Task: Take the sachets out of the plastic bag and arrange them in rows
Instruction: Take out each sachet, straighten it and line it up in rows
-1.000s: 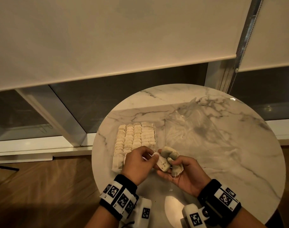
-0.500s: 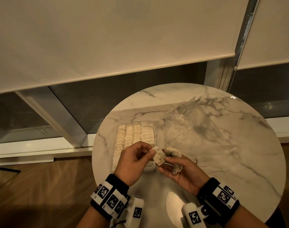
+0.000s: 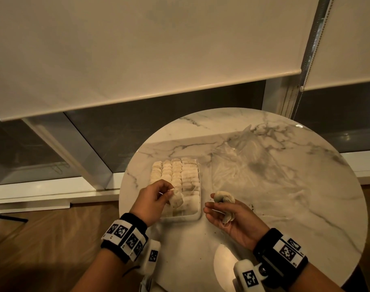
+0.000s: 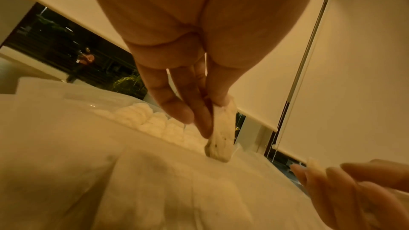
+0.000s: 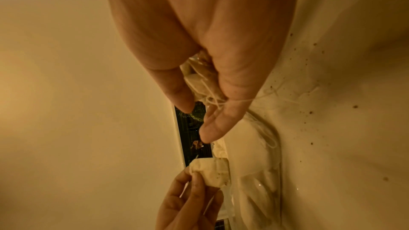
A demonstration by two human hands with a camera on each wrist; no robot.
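A round marble table (image 3: 285, 207) fills the lower right of the head view. At its centre lies the crumpled plastic bag (image 3: 249, 165), with rows of sachets (image 3: 175, 171) in a white tray (image 3: 197, 214) to its left. The left hand (image 3: 152, 199) pinches one sachet (image 3: 176, 200) above the tray; the right hand (image 3: 232, 220) cradles several sachets (image 3: 224, 198).

Pale sachets (image 3: 175, 172) stood packed in rows, one sachet (image 3: 176, 200) hung pinched above them, crumpled clear plastic bag (image 3: 249, 163) lay just beside
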